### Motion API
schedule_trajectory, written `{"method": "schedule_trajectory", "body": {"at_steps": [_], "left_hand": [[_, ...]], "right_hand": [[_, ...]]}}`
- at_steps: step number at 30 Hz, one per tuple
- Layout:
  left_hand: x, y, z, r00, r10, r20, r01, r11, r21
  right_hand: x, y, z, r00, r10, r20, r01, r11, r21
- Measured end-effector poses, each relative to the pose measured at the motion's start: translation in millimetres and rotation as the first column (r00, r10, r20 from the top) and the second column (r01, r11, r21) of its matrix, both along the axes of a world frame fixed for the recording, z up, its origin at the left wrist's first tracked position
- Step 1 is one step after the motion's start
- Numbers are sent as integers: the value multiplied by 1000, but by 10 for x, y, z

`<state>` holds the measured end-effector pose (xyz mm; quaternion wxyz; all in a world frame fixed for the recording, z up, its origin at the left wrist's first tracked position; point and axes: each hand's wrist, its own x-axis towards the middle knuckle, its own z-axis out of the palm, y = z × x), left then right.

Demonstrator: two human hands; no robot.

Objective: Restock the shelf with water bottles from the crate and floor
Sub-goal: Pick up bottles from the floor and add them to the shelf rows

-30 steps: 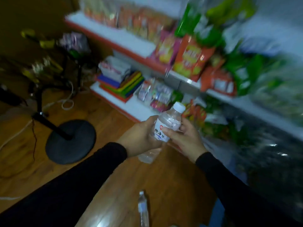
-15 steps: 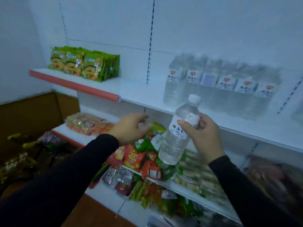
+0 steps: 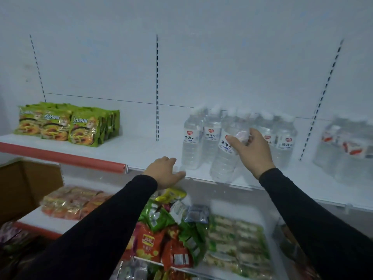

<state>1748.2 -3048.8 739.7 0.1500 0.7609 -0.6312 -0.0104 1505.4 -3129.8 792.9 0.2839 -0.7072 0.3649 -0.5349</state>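
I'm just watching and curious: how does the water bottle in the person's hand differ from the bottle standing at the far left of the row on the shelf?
The held bottle leans, gripped near its top by the right hand; the leftmost bottle stands upright, untouched. The held bottle sits at the front edge of the shelf; the leftmost bottle stands further back in the row. Both are clear with the same white label.
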Motion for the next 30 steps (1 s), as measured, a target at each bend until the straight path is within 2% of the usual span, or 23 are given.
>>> {"method": "schedule_trajectory", "body": {"at_steps": [9,13,18,23,26,30], "left_hand": [[490,-551,-253,993,-106,58,95,982,164],[563,-691,-368,977,-161,141,140,979,151],[626,-761,-419,971,-181,154,164,979,118],[614,-754,-445,974,-165,155,152,984,94],[602,-742,-443,978,-155,140,144,986,83],[582,-737,-441,979,-143,143,135,989,58]], "right_hand": [[461,-411,-115,997,19,-78,-12,996,89],[500,-471,-133,991,62,-118,-50,993,104],[501,-448,-181,968,155,-199,-132,984,123],[399,-449,-390,933,150,-328,-102,982,158],[380,-415,-640,911,37,-410,11,993,116],[440,-468,-782,944,-31,-330,73,991,115]]}}
